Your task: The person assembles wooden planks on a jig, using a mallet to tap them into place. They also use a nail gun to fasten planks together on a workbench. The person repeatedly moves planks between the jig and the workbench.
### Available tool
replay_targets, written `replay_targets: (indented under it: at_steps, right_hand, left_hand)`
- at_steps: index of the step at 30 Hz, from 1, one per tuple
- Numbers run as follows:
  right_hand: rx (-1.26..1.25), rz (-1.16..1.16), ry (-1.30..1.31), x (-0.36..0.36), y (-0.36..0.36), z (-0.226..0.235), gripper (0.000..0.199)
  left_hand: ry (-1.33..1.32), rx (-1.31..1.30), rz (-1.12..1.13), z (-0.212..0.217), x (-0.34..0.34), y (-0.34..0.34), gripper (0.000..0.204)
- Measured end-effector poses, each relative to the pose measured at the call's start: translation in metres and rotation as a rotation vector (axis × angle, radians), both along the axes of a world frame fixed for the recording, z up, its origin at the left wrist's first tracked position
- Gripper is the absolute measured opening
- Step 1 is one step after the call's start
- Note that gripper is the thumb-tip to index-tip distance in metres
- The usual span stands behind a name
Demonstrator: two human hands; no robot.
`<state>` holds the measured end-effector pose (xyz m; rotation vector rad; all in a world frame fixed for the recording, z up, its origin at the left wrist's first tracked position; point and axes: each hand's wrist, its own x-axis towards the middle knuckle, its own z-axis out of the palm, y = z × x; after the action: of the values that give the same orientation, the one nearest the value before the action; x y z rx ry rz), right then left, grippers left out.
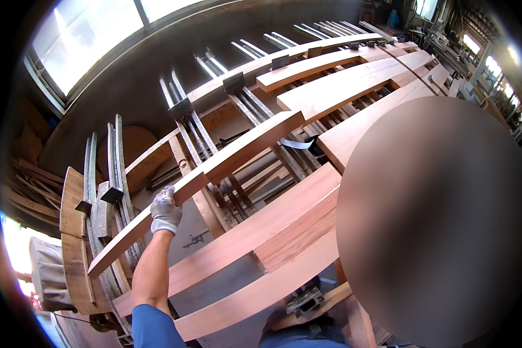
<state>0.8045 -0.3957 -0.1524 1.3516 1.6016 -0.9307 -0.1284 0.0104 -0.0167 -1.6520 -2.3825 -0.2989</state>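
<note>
Metal rails (120, 156) carry wooden planks (336, 87) (pale, some pinkish).

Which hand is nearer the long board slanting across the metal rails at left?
Left, as far as shown: the gloved left hand grips the long board, left of its middle; the right hand is not in view.

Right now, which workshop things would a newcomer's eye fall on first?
Probably the grey-gloved left hand, left of centre, gripping a long, pale wooden beam that slants up toward the middle. Next, likely the bright white window panes at upper left. Pairs of silvery metal bars stand out too, ranged from the left toward the upper right.
</note>
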Motion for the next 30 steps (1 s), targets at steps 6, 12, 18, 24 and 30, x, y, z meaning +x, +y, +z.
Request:
replay_targets:
  at_steps: [6,12,18,24,30]
  right_hand:
    - [-0.021,-0.008,0.029,-0.003,0.0,0.014,0.043]
    - [0.065,-0.041,0.085,0.014,-0.002,0.0,0.049]
    - [-0.095,-0.136,-0.131,-0.026,0.04,0.022,0.047]
    - [-0.081,-0.063,-0.06,-0.025,0.051,0.022,0.045]
    - [-0.058,-0.116,-0.042,-0.03,0.055,0.014,0.046]
  left_hand:
    - [0.022,0.035,-0.055,-0.016,0.026,-0.005,0.048]
    - [0.05,0.0,-0.104,-0.032,0.032,-0.031,0.062]
    - [0.054,-0.303,0.021,-0.014,0.058,-0.021,0.107]
    - [-0.261,-0.481,-0.005,0.019,0.04,0.013,0.138]
    - [-0.259,-0.527,-0.018,0.039,0.049,0.018,0.118]
